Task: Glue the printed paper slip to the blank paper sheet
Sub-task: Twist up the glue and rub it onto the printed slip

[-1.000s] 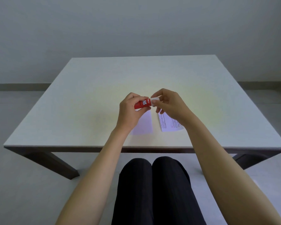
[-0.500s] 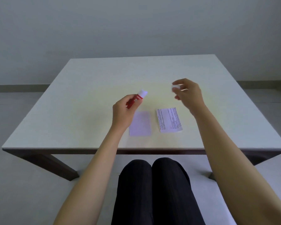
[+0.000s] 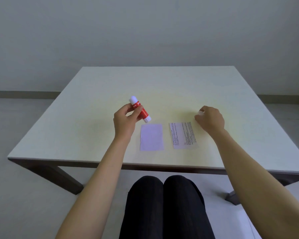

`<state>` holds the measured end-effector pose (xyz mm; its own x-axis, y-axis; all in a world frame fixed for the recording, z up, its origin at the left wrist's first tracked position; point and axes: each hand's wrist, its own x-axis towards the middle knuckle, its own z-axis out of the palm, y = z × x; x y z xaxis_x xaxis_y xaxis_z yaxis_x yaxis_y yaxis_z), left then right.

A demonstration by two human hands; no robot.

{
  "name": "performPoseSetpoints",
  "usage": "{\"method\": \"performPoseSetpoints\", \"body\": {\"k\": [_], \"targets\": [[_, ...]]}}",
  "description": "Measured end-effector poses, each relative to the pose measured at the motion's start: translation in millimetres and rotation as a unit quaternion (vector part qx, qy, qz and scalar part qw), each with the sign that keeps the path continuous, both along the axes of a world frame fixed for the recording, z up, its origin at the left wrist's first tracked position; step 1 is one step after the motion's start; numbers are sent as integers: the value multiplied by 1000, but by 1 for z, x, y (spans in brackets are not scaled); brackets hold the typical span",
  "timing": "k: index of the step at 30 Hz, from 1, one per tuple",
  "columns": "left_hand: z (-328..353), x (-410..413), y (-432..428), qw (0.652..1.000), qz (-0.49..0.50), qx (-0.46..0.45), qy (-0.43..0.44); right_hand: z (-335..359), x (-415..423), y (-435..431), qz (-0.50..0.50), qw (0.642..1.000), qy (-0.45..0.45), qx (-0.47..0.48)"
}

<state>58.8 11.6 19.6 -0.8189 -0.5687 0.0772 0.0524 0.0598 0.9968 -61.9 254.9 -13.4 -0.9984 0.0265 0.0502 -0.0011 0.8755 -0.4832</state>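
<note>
My left hand point(image 3: 126, 120) holds a red glue stick point(image 3: 139, 109) with white ends, tilted, above and just left of the blank paper sheet point(image 3: 151, 137). That sheet lies flat near the table's front edge. To its right lies the printed paper slip point(image 3: 183, 135), text side up, apart from the sheet. My right hand point(image 3: 210, 119) hovers low beyond the slip's far right corner, fingers pinched on the small white cap point(image 3: 200, 112) of the glue stick.
The white table point(image 3: 93, 100) has dark legs, with its front edge close to my knees point(image 3: 162, 187). A grey wall and floor lie beyond its far edge.
The cap came off the glue stick and my hands moved apart. My right hand carried the cap right and down toward the table; my left hand turned the stick.
</note>
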Motion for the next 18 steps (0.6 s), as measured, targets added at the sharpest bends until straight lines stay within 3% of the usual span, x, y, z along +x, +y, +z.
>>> {"method": "performPoseSetpoints", "body": {"k": [3,5,7,10,13,18], "targets": [[0,0,0,997,6,76,16,5,6,2,18,997,31,74],[2,0,3,994,18,106,21,14,16,-6,8,993,99,66],[4,-1,9,992,23,122,30,27,35,-30,56,986,144,-61],[11,-4,22,988,28,144,42,43,73,-75,215,927,55,-304],[14,-3,28,985,44,159,45,44,90,-104,262,889,11,-375],[18,0,28,975,46,211,52,45,87,-112,188,863,-12,-469]]}}
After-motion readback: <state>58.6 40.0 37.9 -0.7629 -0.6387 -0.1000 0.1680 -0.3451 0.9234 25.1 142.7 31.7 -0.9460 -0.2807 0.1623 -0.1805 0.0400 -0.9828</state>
